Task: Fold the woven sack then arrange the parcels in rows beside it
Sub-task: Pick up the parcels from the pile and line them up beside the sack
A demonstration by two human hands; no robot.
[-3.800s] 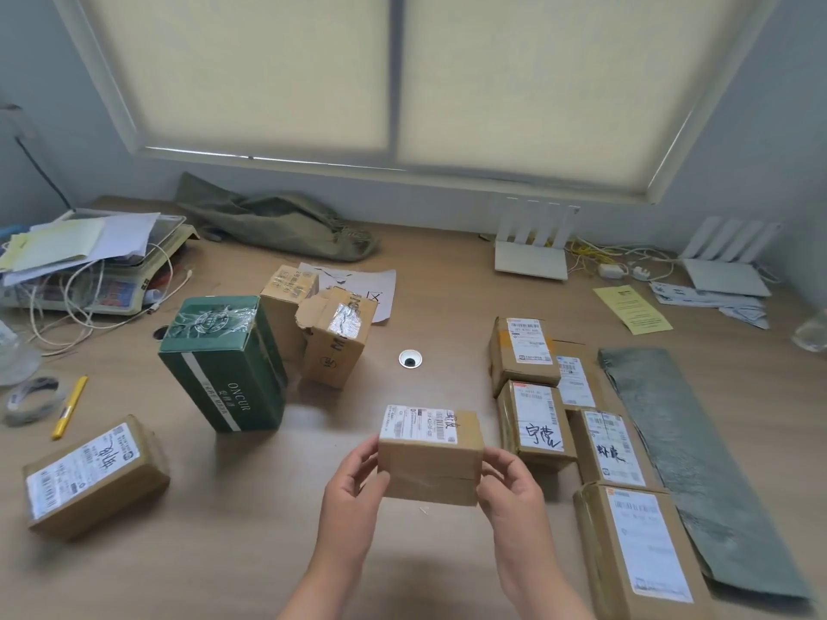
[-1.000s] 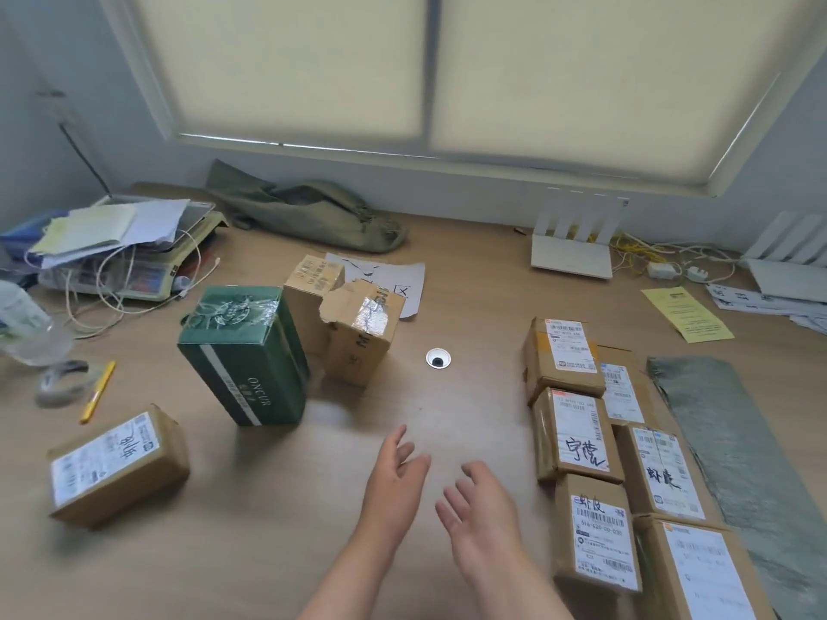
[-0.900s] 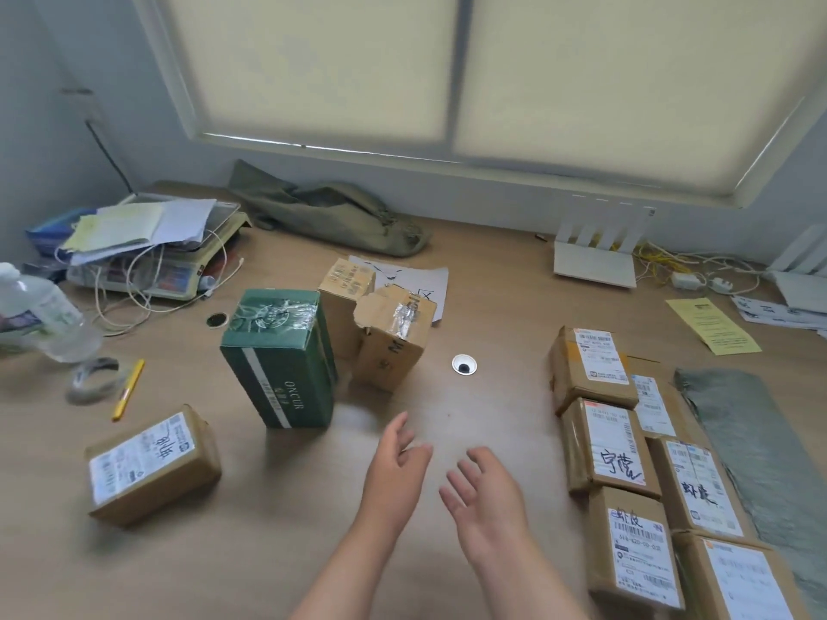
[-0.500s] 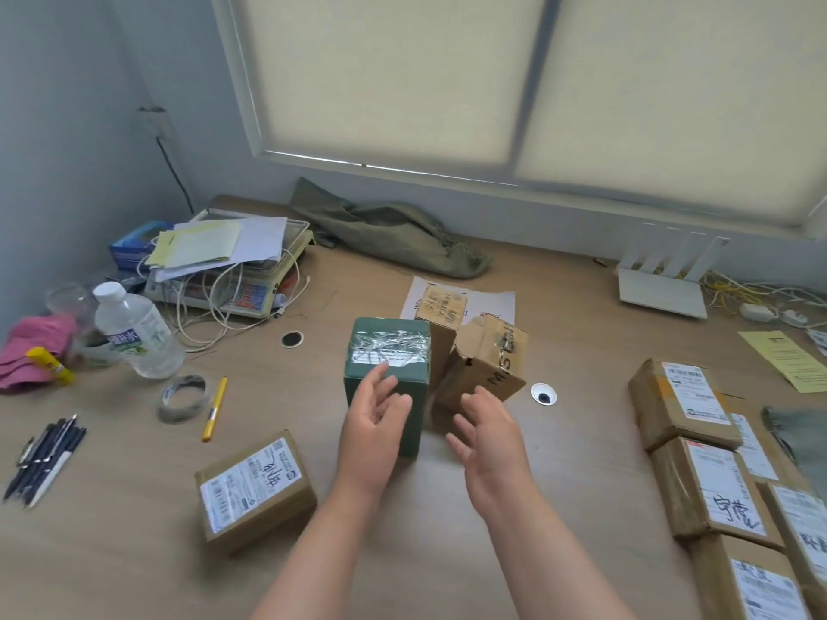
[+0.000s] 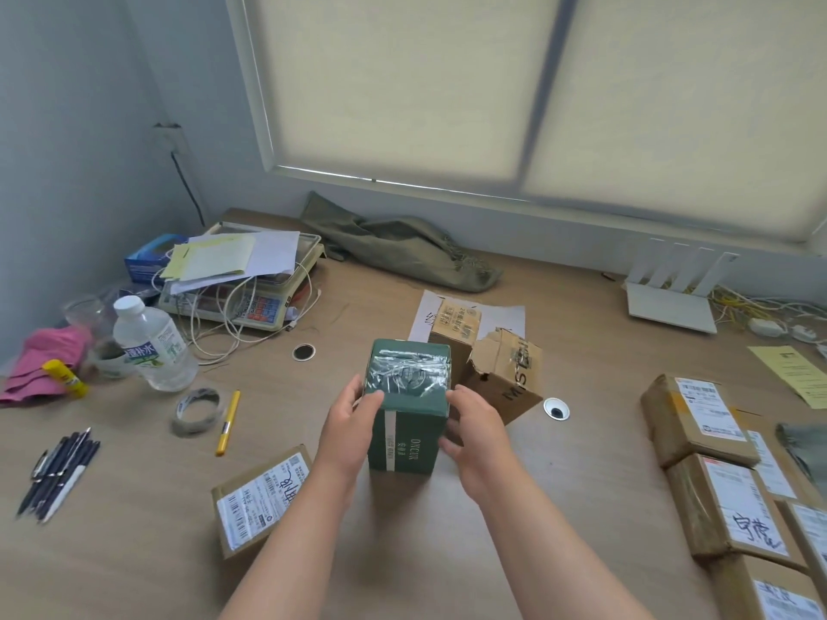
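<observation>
Cluttered wooden desk [image 5: 581, 463]: left hand [image 5: 353, 425] and right hand [image 5: 476, 436] curl round opposite sides of the upright green box [image 5: 409, 434] at its centre. Stiff card, likely weighty, with a slick taped top, so grip the flat sides.

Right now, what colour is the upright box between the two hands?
The box is dark green, with a white stripe down its front; head view.

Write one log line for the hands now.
left hand: grips green box | right hand: grips green box | green box: upright, beside torn brown box | rows: brown parcels at right
</observation>
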